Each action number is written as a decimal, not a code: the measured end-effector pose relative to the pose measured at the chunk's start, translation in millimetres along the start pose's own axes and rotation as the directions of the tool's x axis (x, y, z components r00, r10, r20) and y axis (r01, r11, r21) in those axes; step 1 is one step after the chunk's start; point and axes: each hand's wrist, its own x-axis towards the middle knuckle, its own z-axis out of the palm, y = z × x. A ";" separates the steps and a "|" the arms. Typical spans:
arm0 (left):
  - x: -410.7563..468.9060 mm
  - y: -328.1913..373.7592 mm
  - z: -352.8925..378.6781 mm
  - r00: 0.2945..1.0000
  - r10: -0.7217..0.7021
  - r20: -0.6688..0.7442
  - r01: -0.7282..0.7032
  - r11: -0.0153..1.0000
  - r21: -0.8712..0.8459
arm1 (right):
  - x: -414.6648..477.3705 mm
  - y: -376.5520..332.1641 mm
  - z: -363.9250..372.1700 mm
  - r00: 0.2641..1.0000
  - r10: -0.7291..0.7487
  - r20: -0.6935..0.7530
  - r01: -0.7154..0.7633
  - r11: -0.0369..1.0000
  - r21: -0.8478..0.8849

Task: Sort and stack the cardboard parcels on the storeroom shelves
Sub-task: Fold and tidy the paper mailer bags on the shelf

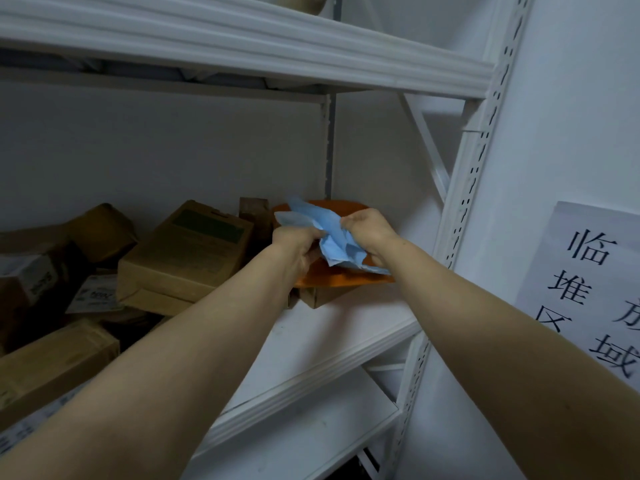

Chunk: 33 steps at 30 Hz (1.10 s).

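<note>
Both hands grip a crumpled blue cloth: left hand and right hand curl their fingers into it. An orange parcel lies beneath them, cardboard boxes to the left hand's left.

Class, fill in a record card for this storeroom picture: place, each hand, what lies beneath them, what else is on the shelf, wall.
Place: white metal shelf
Left grip: holds crumpled blue sheet
Right grip: holds the same sheet
Beneath: orange item lying on a small box
Shelf's left: jumbled cardboard boxes
Wall: paper sign
</note>
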 end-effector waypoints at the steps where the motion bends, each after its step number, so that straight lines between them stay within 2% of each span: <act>1: 1.6 3.2 -0.2 1.000 0.009 -0.015 -0.009 1.000 -0.001 | 1.8 -0.7 -2.0 0.999 0.025 -0.021 -0.024 0.999 0.039; 3: 4.9 11.7 -1.3 1.000 0.020 -0.020 -0.020 1.000 0.003 | 4.4 -3.5 -8.1 0.994 0.075 -0.078 -0.063 0.987 0.146; 6: 11.8 22.0 -6.2 0.991 0.088 -0.101 -0.073 0.987 0.143 | 5.5 -1.4 -17.5 0.971 0.135 -0.197 -0.075 0.956 0.283; 8: 20.3 25.2 -9.4 0.981 0.127 -0.149 -0.097 0.976 0.196 | 7.1 5.4 -21.0 0.960 0.161 -0.231 -0.077 0.939 0.334; 9: 21.2 26.2 -10.3 0.980 0.136 -0.145 -0.091 0.955 0.281 | 7.1 8.0 -22.4 0.954 0.174 -0.243 -0.081 0.932 0.352; 10: 20.7 29.0 -11.1 0.981 0.118 -0.154 -0.045 0.909 0.414 | 7.3 11.1 -23.4 0.946 0.199 -0.255 -0.094 0.924 0.371; 11: 17.6 29.8 -13.1 0.962 0.156 -0.223 -0.013 0.845 0.534 | 6.8 12.9 -25.5 0.938 0.227 -0.263 -0.114 0.916 0.385; 12: 16.1 23.8 -17.4 0.949 0.258 -0.182 -0.051 0.693 0.719 | 7.0 15.3 -28.0 0.933 0.246 -0.262 -0.130 0.911 0.390; 13: 14.3 22.4 -18.9 0.946 0.302 -0.115 -0.069 0.534 0.842 | 8.0 17.7 -30.7 0.932 0.254 -0.258 -0.143 0.913 0.382; 14: 14.9 24.1 -20.7 0.937 0.334 -0.101 -0.057 0.434 0.899 | 6.0 18.0 -33.4 0.934 0.256 -0.250 -0.159 0.922 0.353; 15: 17.5 26.2 -24.0 0.932 0.353 -0.076 -0.072 0.386 0.920 | 5.4 19.9 -36.0 0.936 0.253 -0.245 -0.173 0.937 0.305; 16: 20.9 28.2 -27.7 0.938 0.342 -0.064 -0.075 0.379 0.922 | 7.0 23.5 -38.5 0.932 0.254 -0.258 -0.189 0.949 0.253; 18: 24.9 24.4 -33.8 0.932 0.318 -0.174 -0.026 0.538 0.843 | 10.7 32.1 -42.7 0.925 0.245 -0.291 -0.205 0.965 0.162; 20: 30.1 22.1 -35.6 0.908 0.363 -0.211 0.014 0.477 0.879 | 6.5 33.3 -42.9 0.930 0.249 -0.270 -0.250 0.968 0.030; 21: 30.4 20.6 -35.4 0.909 0.365 -0.199 0.042 0.396 0.917 | 5.9 35.1 -43.4 0.933 0.259 -0.251 -0.285 0.956 -0.074; 22: 28.1 18.7 -33.7 0.919 0.359 -0.164 0.027 0.356 0.934 | 3.4 35.6 -45.1 0.936 0.259 -0.239 -0.307 0.932 -0.194; 23: 27.6 16.4 -30.5 0.930 0.358 -0.083 -0.050 0.347 0.937 | 3.2 37.9 -46.3 0.948 0.217 -0.231 -0.279 0.918 -0.282; 25: 25.0 10.4 -20.8 0.948 0.292 0.124 -0.258 0.483 0.837 | -0.4 38.1 -49.4 0.982 0.075 -0.171 -0.132 0.927 -0.350; 26: 21.2 7.2 -15.5 0.946 0.243 0.217 -0.316 0.530 0.787 | -1.8 37.8 -50.1 0.991 0.018 -0.131 -0.066 0.926 -0.372; 27: 13.5 5.3 -10.2 0.937 0.180 0.298 -0.346 0.569 0.746 | 1.0 41.6 -50.1 0.995 -0.026 -0.100 -0.013 0.928 -0.372; 29: 3.1 2.2 -0.3 0.892 0.005 0.452 -0.362 0.606 0.708 | -0.9 39.6 -48.7 0.998 -0.018 -0.053 0.005 0.971 -0.239; 31: -7.0 -0.2 8.2 0.821 -0.170 0.545 -0.378 0.553 0.742 | -3.6 33.0 -49.4 0.998 0.031 -0.059 -0.039 0.989 -0.140; 32: -10.3 -1.7 11.6 0.794 -0.216 0.569 -0.401 0.517 0.756 | -5.8 29.7 -49.6 0.996 0.069 -0.061 -0.075 0.991 -0.112; 33: -8.4 -3.3 13.3 0.795 -0.212 0.568 -0.421 0.481 0.769 | -6.9 27.3 -49.5 0.993 0.099 -0.060 -0.104 0.991 -0.080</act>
